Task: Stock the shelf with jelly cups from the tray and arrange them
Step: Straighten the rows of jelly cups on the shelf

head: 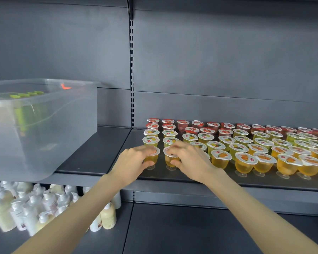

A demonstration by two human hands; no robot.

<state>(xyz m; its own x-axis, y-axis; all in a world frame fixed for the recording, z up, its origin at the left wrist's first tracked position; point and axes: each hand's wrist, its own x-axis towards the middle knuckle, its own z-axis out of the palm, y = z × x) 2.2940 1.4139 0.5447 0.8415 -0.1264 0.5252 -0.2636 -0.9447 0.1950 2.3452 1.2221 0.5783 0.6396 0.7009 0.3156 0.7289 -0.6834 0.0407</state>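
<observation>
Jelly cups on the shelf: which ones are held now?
The leftmost jelly cup of the front row, in the left grip, and the next cup beside it, in the right grip. Only these two are grasped.

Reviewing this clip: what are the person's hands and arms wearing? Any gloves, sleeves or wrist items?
Nothing worn shows. The left hand and right hand are ungloved. The left forearm and right forearm are bare down to the frame's bottom edge, with no sleeve, watch or bracelet. The fingers are too blurred to rule out a ring.
</observation>
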